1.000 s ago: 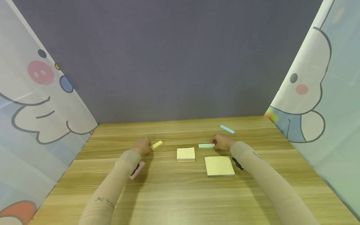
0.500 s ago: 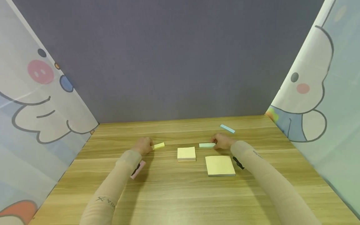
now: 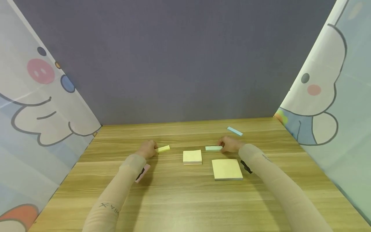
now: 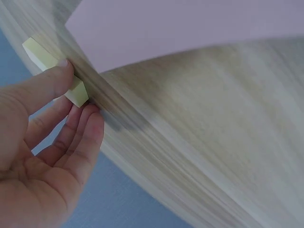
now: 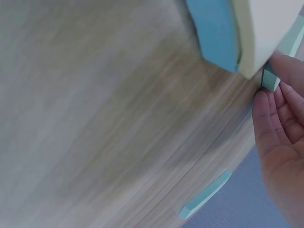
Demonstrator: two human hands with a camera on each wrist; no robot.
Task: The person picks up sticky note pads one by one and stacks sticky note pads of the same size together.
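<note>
My left hand (image 3: 147, 149) pinches the near end of a narrow yellow sticky-note pad (image 3: 163, 148). In the left wrist view the thumb lies on this yellow pad (image 4: 45, 56), with the fingers on its other side. On the right, my right hand (image 3: 230, 144) pinches one end of a narrow green sticky-note pad (image 3: 213, 148); its thumb and fingers meet at that end in the right wrist view (image 5: 270, 80). A pink strip pad (image 3: 143, 173) lies by the left wrist, partly covered by a black strap.
A small square sticky-note stack (image 3: 192, 157) sits between the hands. Nearer the right forearm lies a larger yellow-topped square stack (image 3: 227, 169), with blue below. A blue strip pad (image 3: 235, 131) lies behind the right hand. A dark panel (image 3: 185, 64) rises behind the wooden table (image 3: 185, 199).
The yellow strip pad in the left hand has turned from a steeper slant to lie nearly crosswise. The right hand and the green pad stay in place. The head view has tilted slightly.
</note>
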